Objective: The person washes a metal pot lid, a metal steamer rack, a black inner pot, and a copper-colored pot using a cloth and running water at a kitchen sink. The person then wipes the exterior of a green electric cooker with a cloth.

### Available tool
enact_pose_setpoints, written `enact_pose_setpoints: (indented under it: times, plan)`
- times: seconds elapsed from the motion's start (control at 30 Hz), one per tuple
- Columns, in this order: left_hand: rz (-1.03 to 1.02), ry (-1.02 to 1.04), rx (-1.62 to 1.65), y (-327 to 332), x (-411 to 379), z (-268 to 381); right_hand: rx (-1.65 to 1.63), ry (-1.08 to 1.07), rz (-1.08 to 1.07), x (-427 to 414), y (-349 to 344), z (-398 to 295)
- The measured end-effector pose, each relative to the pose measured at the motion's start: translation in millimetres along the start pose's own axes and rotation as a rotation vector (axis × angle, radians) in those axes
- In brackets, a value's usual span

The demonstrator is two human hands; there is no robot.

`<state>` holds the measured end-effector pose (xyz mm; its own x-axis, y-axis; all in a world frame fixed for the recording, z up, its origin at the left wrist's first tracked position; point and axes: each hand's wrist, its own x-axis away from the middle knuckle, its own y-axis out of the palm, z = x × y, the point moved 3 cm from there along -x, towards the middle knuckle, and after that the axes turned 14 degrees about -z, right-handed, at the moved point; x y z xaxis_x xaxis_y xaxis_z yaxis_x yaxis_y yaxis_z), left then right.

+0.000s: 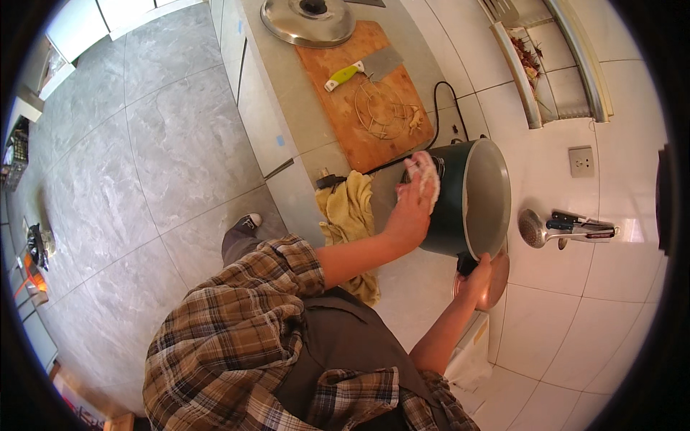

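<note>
A deep dark green pot [444, 231] with a pale grey interior is tipped over, its mouth facing the tiled wall. My right hand [478, 277] grips it at the rim by a black side handle [466, 264]. Against the pot's outside near its bottom, my left hand [414, 215] presses a pinkish-white cloth [429, 180]. The palm side of that hand is hidden. Beneath my left forearm, a yellow towel [347, 207] lies crumpled along the counter's front edge. Behind my right hand, a reddish-brown round object [496, 288] is partly covered.
A wooden cutting board [334, 118] holds a cleaver [377, 63], a wire rack [380, 110] and a piece of ginger-like root [415, 119]. A steel lid [307, 24] overlaps its far end. A black power cord [436, 113] and plug [330, 180] lie nearby. A skimmer [532, 229] hangs on the wall.
</note>
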<state>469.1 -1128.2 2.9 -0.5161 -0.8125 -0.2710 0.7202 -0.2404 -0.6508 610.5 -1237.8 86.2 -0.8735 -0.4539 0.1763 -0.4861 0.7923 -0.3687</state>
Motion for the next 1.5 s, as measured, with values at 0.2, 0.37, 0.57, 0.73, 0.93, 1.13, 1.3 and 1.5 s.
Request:
enact_pose_setpoints:
  times: [0.2, 0.37, 0.57, 0.73, 0.93, 1.13, 1.3, 1.5]
  plan:
    - [-0.102, -0.229, 0.301, 36.0, 8.7, -38.2, -0.026, 0.023, -0.003, -9.7, -5.4, 5.0]
    - [-0.068, -0.33, 0.572, 5.7, -4.2, -58.8, -0.011, -0.084, -0.015, 2.9, 4.6, -7.0]
    - [0.005, -0.075, 0.509, 16.3, -15.7, -68.2, -0.076, 0.0, -0.103, -21.3, -15.0, 14.8]
    - [-0.036, -0.051, 0.428, 19.5, -12.3, -66.3, -0.101, -0.046, -0.045, -8.5, -1.1, 3.5]
    - [-0.465, -0.305, 1.031, 16.3, -30.3, -75.1, -0.071, -0.067, -0.01, -13.0, -8.5, 8.9]
    - [-0.221, -0.755, 2.072, 25.4, -19.3, -92.1, -0.026, -0.069, 0.002, -2.5, 2.8, -3.4]
    - [-0.133, -0.436, 1.713, 0.6, -24.2, -92.0, -0.045, -0.078, 0.0, -11.5, -4.7, 4.0]
    - [-0.436, -0.396, 0.945, -12.7, -15.6, -66.4, -0.069, -0.122, -0.001, -0.8, 3.4, -6.0]
